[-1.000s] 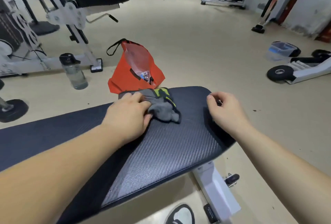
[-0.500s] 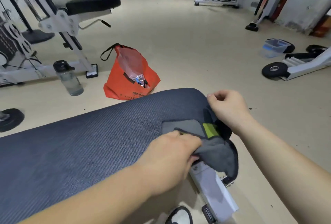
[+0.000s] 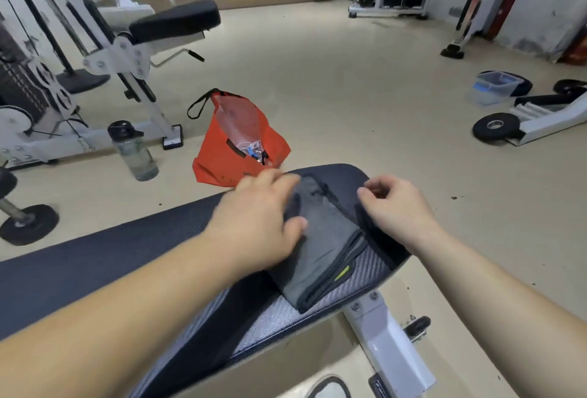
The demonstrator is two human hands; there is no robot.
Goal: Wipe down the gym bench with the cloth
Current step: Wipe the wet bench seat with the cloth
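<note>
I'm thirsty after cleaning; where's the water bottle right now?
In the head view, the water bottle stands on the floor at left, beyond the bench, left of the orange bag.

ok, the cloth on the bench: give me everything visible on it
The cloth is dark grey, soft-looking fabric with darker stitched edging and a small yellow-green tag near its near-right edge. It lies folded in flat layers across the far end of the bench pad. The left hand rests on its left part, blurred by motion. The right hand hovers beside it, fingers curled; contact with the cloth cannot be told.
</note>
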